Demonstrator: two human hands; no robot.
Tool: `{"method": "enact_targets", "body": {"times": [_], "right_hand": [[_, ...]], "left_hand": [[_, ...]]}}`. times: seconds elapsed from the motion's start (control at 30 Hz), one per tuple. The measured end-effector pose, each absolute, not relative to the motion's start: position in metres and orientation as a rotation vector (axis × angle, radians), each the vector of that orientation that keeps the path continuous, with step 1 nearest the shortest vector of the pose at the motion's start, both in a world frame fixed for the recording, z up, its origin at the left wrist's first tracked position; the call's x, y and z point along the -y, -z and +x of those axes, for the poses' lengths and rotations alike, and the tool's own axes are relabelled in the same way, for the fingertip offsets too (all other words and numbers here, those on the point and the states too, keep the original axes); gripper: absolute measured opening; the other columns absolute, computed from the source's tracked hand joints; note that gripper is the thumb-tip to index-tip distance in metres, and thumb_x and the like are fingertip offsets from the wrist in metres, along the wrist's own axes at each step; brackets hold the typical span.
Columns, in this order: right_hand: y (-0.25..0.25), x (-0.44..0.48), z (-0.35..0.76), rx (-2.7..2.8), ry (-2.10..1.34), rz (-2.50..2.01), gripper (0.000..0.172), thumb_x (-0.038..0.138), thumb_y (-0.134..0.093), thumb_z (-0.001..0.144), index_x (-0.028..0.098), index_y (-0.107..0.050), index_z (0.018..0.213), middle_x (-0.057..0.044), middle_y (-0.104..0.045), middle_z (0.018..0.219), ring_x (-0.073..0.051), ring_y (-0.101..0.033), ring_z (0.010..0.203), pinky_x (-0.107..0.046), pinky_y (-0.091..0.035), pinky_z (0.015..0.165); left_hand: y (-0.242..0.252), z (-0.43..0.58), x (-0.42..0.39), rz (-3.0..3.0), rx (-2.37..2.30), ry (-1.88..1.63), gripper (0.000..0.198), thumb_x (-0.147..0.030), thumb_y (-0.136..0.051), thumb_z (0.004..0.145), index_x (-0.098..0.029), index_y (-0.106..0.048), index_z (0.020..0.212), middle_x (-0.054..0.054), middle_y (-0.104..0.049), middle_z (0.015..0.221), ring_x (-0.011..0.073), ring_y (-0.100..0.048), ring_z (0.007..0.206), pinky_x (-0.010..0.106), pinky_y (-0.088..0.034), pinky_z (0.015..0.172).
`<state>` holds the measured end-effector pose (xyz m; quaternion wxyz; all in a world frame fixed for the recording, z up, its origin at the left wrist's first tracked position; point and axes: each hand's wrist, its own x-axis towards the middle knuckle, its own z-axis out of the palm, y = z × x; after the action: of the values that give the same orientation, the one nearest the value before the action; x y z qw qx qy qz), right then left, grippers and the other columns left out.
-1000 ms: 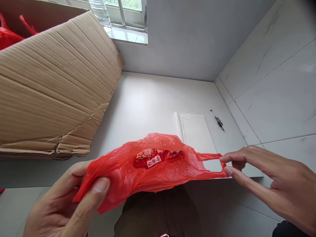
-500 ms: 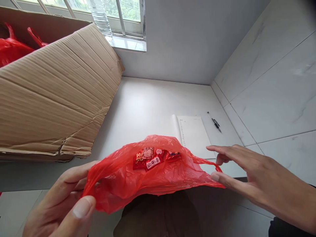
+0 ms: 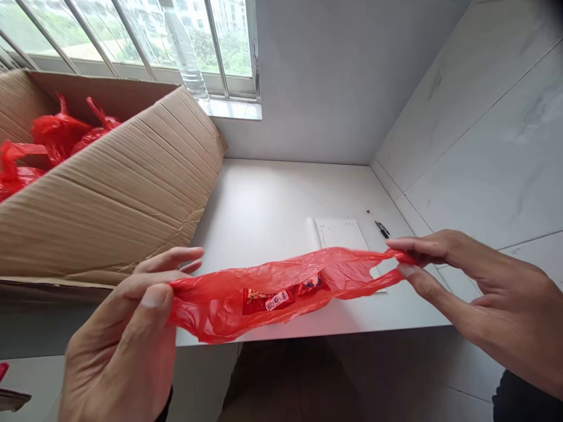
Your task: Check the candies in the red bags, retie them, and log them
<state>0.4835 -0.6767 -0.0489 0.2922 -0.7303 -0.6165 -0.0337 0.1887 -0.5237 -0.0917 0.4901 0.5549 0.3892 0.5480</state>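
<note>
I hold a thin red plastic bag [image 3: 281, 287] stretched sideways above the near edge of a white counter [image 3: 281, 205]. My left hand [image 3: 127, 334] pinches the bag's left handle between thumb and fingers. My right hand [image 3: 466, 287] pinches the right handle, pulled taut. Several small red wrapped candies [image 3: 275, 298] show through the sagging middle of the bag.
A large open cardboard box [image 3: 109, 193] on the left holds several knotted red bags [image 3: 57, 132]. A white notebook [image 3: 341, 234] and a black pen [image 3: 379, 225] lie on the counter beyond the bag. A clear bottle [image 3: 187, 53] stands on the window sill. Tiled wall rises at right.
Both hands have risen and pulled apart, stretching the bag flat so its mouth has closed up. My right hand went from loosely touching the handle to pinching it. The camera view tilted upward.
</note>
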Motion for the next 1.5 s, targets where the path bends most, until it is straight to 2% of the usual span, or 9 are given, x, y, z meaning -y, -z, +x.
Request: {"method": "enact_targets", "body": {"times": [0.17, 0.37, 0.5, 0.67, 0.77, 0.93, 1.1, 1.33, 1.5], "right_hand": [[0.03, 0.64, 0.466, 1.57, 0.03, -1.593, 0.019, 0.023, -0.063, 0.095, 0.031, -0.073, 0.109, -0.002, -0.068, 0.105, -0.018, -0.066, 0.09, -0.033, -0.055, 0.076], [0.027, 0.601, 0.446, 1.704, -0.144, -1.348, 0.027, 0.012, -0.058, 0.097, 0.027, -0.07, 0.116, 0.0, -0.069, 0.097, -0.012, -0.064, 0.083, -0.026, -0.055, 0.073], [0.026, 0.585, 0.436, 1.694, -0.163, -1.259, 0.024, 0.011, -0.06, 0.095, 0.023, -0.07, 0.112, -0.001, -0.068, 0.095, -0.012, -0.063, 0.083, -0.026, -0.055, 0.074], [0.026, 0.572, 0.432, 1.694, -0.207, -1.218, 0.021, 0.013, -0.063, 0.094, 0.026, -0.072, 0.107, -0.004, -0.068, 0.112, -0.017, -0.06, 0.114, -0.034, -0.053, 0.095], [0.029, 0.567, 0.431, 1.683, -0.343, -1.179, 0.022, 0.01, -0.06, 0.095, 0.025, -0.072, 0.105, 0.0, -0.072, 0.102, -0.014, -0.066, 0.099, -0.031, -0.056, 0.088], [0.031, 0.567, 0.433, 1.531, -0.301, -1.258, 0.019, 0.012, -0.062, 0.093, 0.024, -0.072, 0.104, 0.002, -0.072, 0.094, -0.012, -0.066, 0.087, -0.029, -0.055, 0.082], [0.027, 0.57, 0.431, 1.556, -0.269, -1.241, 0.018, 0.014, -0.064, 0.092, 0.026, -0.074, 0.102, 0.0, -0.068, 0.096, -0.013, -0.064, 0.093, -0.03, -0.054, 0.084], [0.028, 0.562, 0.418, 1.591, -0.254, -1.221, 0.017, 0.011, -0.066, 0.088, 0.021, -0.075, 0.1, 0.0, -0.067, 0.084, -0.013, -0.063, 0.081, -0.027, -0.053, 0.075], [0.029, 0.563, 0.413, 1.624, -0.272, -1.165, 0.015, 0.009, -0.065, 0.087, 0.018, -0.074, 0.097, -0.001, -0.07, 0.085, -0.013, -0.064, 0.08, -0.027, -0.053, 0.075]], "left_hand": [[0.058, 0.227, 0.506, 1.229, -0.57, -1.138, 0.022, -0.038, -0.053, 0.098, -0.027, -0.071, 0.094, 0.003, -0.077, 0.096, 0.024, -0.071, 0.104, 0.034, -0.059, 0.085], [0.066, 0.256, 0.497, 1.406, -0.415, -0.8, 0.048, -0.032, -0.067, 0.091, -0.043, -0.057, 0.137, -0.003, -0.06, 0.142, 0.0188, -0.05, 0.137, 0.03, -0.042, 0.112], [0.074, 0.264, 0.499, 1.55, -0.449, -0.814, 0.047, -0.028, -0.06, 0.095, -0.041, -0.055, 0.141, -0.002, -0.057, 0.146, 0.0196, -0.049, 0.136, 0.031, -0.041, 0.111], [0.071, 0.268, 0.496, 1.556, -0.475, -0.746, 0.04, -0.033, -0.052, 0.099, -0.032, -0.055, 0.139, 0.005, -0.067, 0.121, 0.0167, -0.064, 0.095, 0.024, -0.05, 0.071], [0.066, 0.268, 0.497, 1.606, -0.483, -0.67, 0.035, -0.035, -0.054, 0.098, -0.029, -0.053, 0.133, 0.003, -0.065, 0.103, 0.0139, -0.058, 0.082, 0.025, -0.048, 0.072], [0.067, 0.26, 0.49, 1.635, -0.578, -0.578, 0.031, -0.044, -0.052, 0.097, -0.02, -0.054, 0.079, -0.003, -0.051, 0.074, 0.0094, -0.044, 0.065, 0.022, -0.04, 0.06], [0.07, 0.256, 0.477, 1.493, -0.662, -0.653, 0.032, -0.05, -0.048, 0.097, -0.022, -0.053, 0.083, -0.007, -0.042, 0.056, 0.0098, -0.043, 0.052, 0.024, -0.043, 0.057], [0.052, 0.262, 0.5, 1.678, -0.583, -0.446, 0.008, -0.026, -0.057, 0.091, -0.022, -0.051, 0.087, -0.003, -0.051, 0.078, 0.012, -0.047, 0.071, 0.023, -0.042, 0.061], [0.059, 0.266, 0.5, 1.657, -0.581, -0.412, 0.022, -0.03, -0.06, 0.088, -0.021, -0.047, 0.074, -0.005, -0.042, 0.065, 0.0103, -0.039, 0.06, 0.024, -0.035, 0.054]]}}
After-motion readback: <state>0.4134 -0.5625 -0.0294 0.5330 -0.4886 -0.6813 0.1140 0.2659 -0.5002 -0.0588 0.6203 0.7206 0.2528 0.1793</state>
